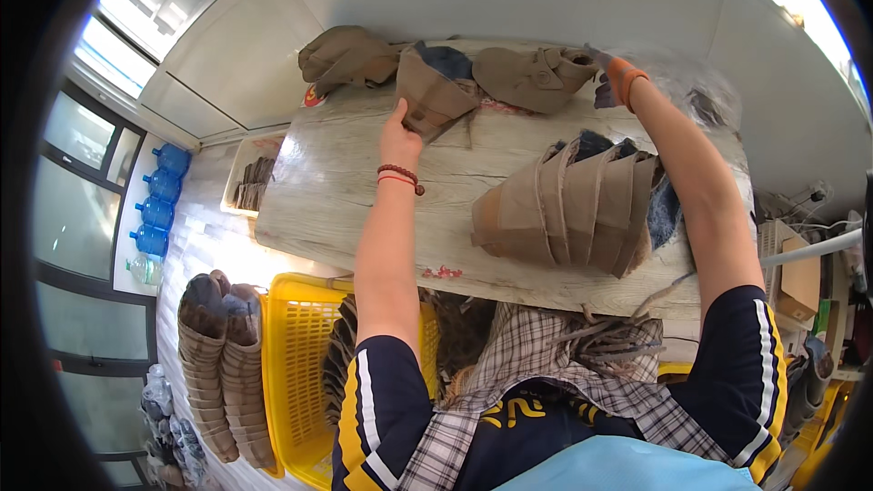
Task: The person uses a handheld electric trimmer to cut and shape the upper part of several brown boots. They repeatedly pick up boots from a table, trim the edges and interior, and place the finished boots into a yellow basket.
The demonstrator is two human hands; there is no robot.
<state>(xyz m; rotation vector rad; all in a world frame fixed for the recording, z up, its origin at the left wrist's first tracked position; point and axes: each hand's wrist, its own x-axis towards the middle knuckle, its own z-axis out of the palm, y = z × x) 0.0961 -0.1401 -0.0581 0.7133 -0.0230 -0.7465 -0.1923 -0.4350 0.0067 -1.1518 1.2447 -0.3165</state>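
Note:
My left hand (400,138), bare with bracelets at the wrist, grips the edge of a brown cone-shaped cloth piece (435,102) with a dark blue fuzzy lining. Most of its fingers are hidden under the cloth. At the far right of the table, my right hand (617,80), in a grey and orange glove, has its fingers at the narrow end of another brown cloth piece (532,80) with a strap. Nearer me lies a nested stack of brown lined cloth cones (564,209). A further folded brown piece (347,56) rests at the far left.
The wood-patterned table (355,173) meets a white wall. Clear plastic bags (696,91) lie at its far right. Below stand a yellow basket (300,355) and tall cone stacks (223,364). Grey strips (609,336) lie over my checked apron. Blue water bottles (156,186) line the left wall.

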